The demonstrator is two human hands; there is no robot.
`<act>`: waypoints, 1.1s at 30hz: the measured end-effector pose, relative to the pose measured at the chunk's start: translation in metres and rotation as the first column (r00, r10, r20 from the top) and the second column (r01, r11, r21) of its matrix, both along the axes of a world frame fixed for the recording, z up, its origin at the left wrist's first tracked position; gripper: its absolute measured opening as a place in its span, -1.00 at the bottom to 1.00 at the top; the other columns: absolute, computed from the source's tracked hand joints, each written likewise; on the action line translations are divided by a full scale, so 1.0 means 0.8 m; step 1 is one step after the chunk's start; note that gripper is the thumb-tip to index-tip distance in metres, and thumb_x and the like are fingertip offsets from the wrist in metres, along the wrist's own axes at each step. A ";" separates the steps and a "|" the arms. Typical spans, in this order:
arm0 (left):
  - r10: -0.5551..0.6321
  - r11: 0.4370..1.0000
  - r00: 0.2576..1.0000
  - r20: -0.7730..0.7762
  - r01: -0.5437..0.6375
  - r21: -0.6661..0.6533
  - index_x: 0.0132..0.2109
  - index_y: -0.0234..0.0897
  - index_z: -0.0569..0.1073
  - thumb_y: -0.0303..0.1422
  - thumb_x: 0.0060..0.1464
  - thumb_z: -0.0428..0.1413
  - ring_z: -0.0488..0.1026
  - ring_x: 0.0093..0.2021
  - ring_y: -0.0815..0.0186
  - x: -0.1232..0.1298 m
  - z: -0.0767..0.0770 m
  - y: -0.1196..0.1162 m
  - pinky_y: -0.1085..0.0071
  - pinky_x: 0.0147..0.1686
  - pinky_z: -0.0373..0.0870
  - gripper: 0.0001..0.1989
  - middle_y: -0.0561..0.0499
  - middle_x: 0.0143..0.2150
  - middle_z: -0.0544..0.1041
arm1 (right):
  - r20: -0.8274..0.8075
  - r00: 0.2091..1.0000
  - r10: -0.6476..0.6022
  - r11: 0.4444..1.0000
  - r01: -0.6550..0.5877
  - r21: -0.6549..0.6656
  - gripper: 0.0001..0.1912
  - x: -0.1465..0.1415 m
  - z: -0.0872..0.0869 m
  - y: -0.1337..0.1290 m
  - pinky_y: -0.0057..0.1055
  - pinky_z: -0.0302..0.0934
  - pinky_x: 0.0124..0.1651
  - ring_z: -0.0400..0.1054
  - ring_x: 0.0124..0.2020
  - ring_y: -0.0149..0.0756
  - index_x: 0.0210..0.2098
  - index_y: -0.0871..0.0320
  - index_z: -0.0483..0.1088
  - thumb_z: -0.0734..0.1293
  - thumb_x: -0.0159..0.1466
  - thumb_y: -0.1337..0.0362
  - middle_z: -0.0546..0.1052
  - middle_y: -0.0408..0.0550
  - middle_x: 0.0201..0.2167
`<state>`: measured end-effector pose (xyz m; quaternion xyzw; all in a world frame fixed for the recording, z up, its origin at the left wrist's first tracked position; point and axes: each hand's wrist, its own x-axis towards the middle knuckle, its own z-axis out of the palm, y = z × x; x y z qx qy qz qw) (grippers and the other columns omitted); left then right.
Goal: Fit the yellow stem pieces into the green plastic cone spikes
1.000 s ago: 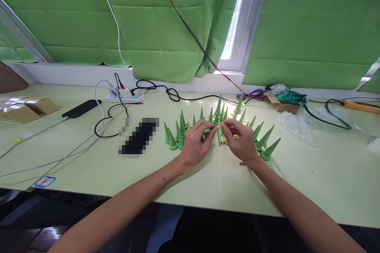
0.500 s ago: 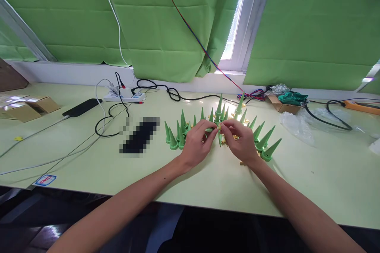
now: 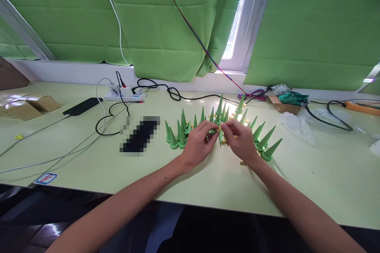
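Note:
My left hand (image 3: 198,144) is closed on a green cone, which is mostly covered by the fingers. My right hand (image 3: 242,142) pinches a small brass-coloured piece (image 3: 219,129) that meets the cone between both sets of fingertips. Around and behind the hands stand several green cones on round bases, some at the left (image 3: 173,140) and others leaning at the right (image 3: 271,150). More brass-coloured pieces (image 3: 242,163) lie among them, partly hidden by my right hand.
A power strip (image 3: 124,95) with cables sits at the back left, near a black flat object (image 3: 83,106) and cardboard boxes (image 3: 44,103). A pixelated dark object (image 3: 141,134) lies left of the cones. Plastic bags (image 3: 297,126) and an open small box (image 3: 285,106) are at the right.
The fingertips have shifted slightly around the joined pieces, and more of the brass-coloured piece shows. Both hands otherwise stay in nearly the same place.

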<state>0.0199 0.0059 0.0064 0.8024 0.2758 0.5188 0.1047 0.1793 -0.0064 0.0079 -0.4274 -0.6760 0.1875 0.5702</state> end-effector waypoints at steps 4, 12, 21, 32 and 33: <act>0.018 1.000 1.000 -0.018 -0.018 -0.005 -0.14 -0.25 0.44 -0.42 0.22 0.07 0.46 -0.37 0.43 0.000 -0.002 -0.001 0.53 -0.48 0.41 -0.91 0.01 -0.25 0.52 | 0.026 0.999 -0.019 1.000 0.020 -0.020 -0.70 0.001 -0.003 0.003 -0.48 0.08 -0.59 0.15 -0.67 -0.48 -0.46 0.14 0.29 0.28 0.33 0.10 0.24 -0.26 -0.67; 0.008 1.000 0.999 -0.052 -0.008 0.005 -0.14 -0.24 0.43 -0.45 0.21 0.06 0.44 -0.41 0.44 0.000 -0.004 0.000 0.53 -0.49 0.38 -0.90 0.02 -0.27 0.53 | 0.108 0.990 -0.092 0.996 0.091 0.014 -0.56 0.003 -0.003 0.005 -0.48 -0.03 -0.58 0.01 -0.64 -0.49 -0.58 0.13 0.19 0.25 0.34 0.04 0.15 -0.27 -0.70; -0.001 1.000 0.995 -0.095 0.001 0.007 -0.15 -0.24 0.47 -0.47 0.19 0.09 0.36 -0.48 0.48 -0.001 -0.003 0.001 0.51 -0.46 0.37 -0.90 0.04 -0.28 0.50 | 0.219 0.967 -0.129 0.992 0.124 0.040 -0.47 0.003 -0.004 0.008 -0.44 -0.06 -0.55 0.02 -0.65 -0.48 -0.64 0.14 0.13 0.14 0.40 0.03 0.19 -0.23 -0.71; 0.023 1.000 0.997 -0.069 -0.024 -0.009 -0.14 -0.25 0.47 -0.47 0.20 0.08 0.44 -0.39 0.43 -0.002 -0.002 0.002 0.52 -0.47 0.39 -0.89 0.01 -0.25 0.52 | 0.176 0.982 -0.076 0.997 0.077 -0.003 -0.48 0.002 -0.005 0.007 -0.44 0.02 -0.51 0.13 -0.65 -0.46 -0.61 0.14 0.20 0.09 0.43 0.08 0.26 -0.21 -0.71; 0.028 1.000 0.997 -0.067 -0.029 -0.005 -0.15 -0.26 0.47 -0.47 0.20 0.08 0.43 -0.40 0.43 -0.002 -0.002 0.003 0.52 -0.46 0.39 -0.89 0.01 -0.26 0.52 | 0.162 0.983 -0.083 0.996 0.085 -0.007 -0.51 0.002 -0.006 0.007 -0.44 0.02 -0.51 0.12 -0.64 -0.45 -0.59 0.13 0.20 0.10 0.43 0.08 0.26 -0.21 -0.69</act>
